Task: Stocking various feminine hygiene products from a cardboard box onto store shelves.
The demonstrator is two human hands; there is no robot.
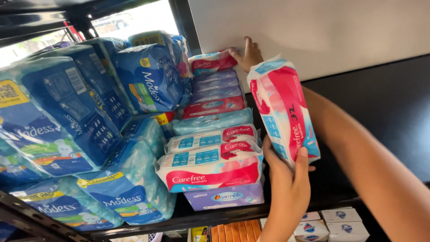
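Left hand (286, 188): fingers curled shut round the lower end of a pink-and-white pad pack (283, 110), thumb on the near face, other fingers behind; grip sits low so the pack stands upright, tilted a bit back.
Pad pack: in the air, just right of the stacked packs, above the black shelf (215, 216), not touching the stack.
Right hand (247, 56): reaches far back, fingers spread flat on the end of the rearmost pink pack (209, 61), one fingertip up against the white wall panel (313, 31); looks like it steadies the row, no full grip seen.
Stack by the fingers: pink-and-white flat packs (210, 168) lie on a purple pack (224, 197); flat packs at bottom give a level base, w/ a row of purple and red packs (215, 92) behind.
Left of stack: big blue soft packs (67, 121) lean on each other, slumped, too soft to stand alone.
Below shelf: small white boxes (331, 224) and orange items (235, 231), partly cut off.
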